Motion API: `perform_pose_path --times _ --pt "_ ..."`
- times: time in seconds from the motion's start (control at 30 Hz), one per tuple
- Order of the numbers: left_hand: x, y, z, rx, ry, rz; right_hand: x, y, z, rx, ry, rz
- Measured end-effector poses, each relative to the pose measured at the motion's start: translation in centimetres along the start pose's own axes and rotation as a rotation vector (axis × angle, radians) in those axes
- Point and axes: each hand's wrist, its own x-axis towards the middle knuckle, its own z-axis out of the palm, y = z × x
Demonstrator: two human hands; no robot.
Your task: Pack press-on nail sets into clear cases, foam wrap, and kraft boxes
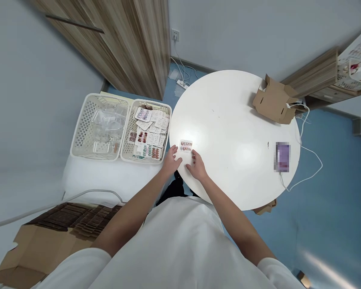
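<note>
A small card of press-on nails (186,146) lies flat on the round white table (234,120) near its left edge. My left hand (172,159) rests just left of and below the card, its fingers stretched toward it and lightly apart. My right hand (197,165) sits just right of and below the card, fingers curled loosely on the tabletop. Neither hand appears to hold anything.
Two white mesh baskets stand left of the table: one (100,127) holds clear plastic bags, the other (147,132) several nail cards. An open cardboard box (275,103) and a blurred phone (282,156) with a white cable lie on the table. Flattened cardboard (48,233) lies at lower left.
</note>
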Motion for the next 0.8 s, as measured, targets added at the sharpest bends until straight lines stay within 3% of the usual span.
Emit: perform_pose_path --times 0.27,0.57,0.8 --pt "-1.6 0.4 1.3 0.103 0.093 0.001 -2.3 0.6 -2.0 0.02 -0.039 0.009" --pt "-7.6 -0.2 2.5 0.132 0.263 0.032 -4.8 1.3 -5.0 0.019 -0.145 -0.04" --pt "-12.6 -1.5 1.1 0.063 0.42 -0.012 -5.7 3.1 -5.5 0.082 -0.222 -0.071"
